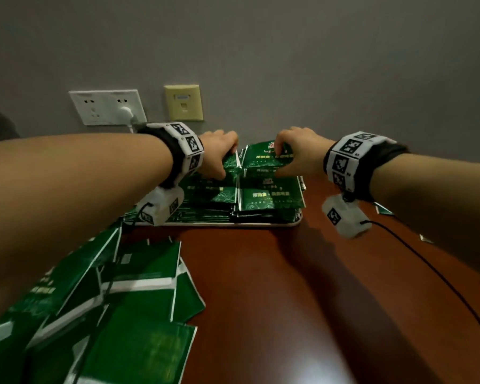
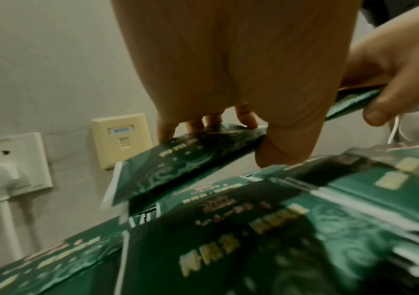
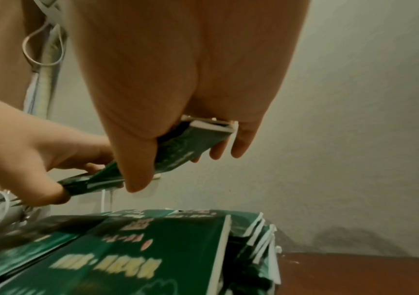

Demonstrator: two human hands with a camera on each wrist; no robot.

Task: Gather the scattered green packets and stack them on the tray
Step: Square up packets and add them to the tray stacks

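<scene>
Both forearms reach to the far side of a reddish-brown wooden table [image 1: 302, 286], over a tray [image 1: 261, 224] that lies against a grey wall [image 1: 261, 51]. The left hand [image 1: 219, 153] grips a green packet [image 2: 191, 159]: thumb curled under its near edge, fingers bent over its far edge, the packet tilted with its white-edged end lowest. The right hand [image 1: 297, 151] likewise pinches a second green packet [image 1: 263, 156], thumb on the near face and fingers wrapped behind; the right wrist view shows its white sealed edge uppermost. The two held packets hang side by side just above the stacks, their inner ends near one another; whether they touch cannot be told.

The tray is flat, pale and thin-rimmed, with a rounded near-right corner. It carries stacked packets [image 1: 269, 198] in neat adjoining piles, several layers deep, glossy dark green foil with gold lettering and cloud patterns. A loose heap of packets [image 1: 108, 314] lies on the table at near left, overlapping at odd angles, flat rectangles with white sealed borders.

Each wrist wears a black band with square black-and-white markers [image 1: 344, 156]. On the wall are a white socket plate [image 1: 107, 106] with a white plug inserted, and to its right a cream data plate [image 1: 183, 102].
</scene>
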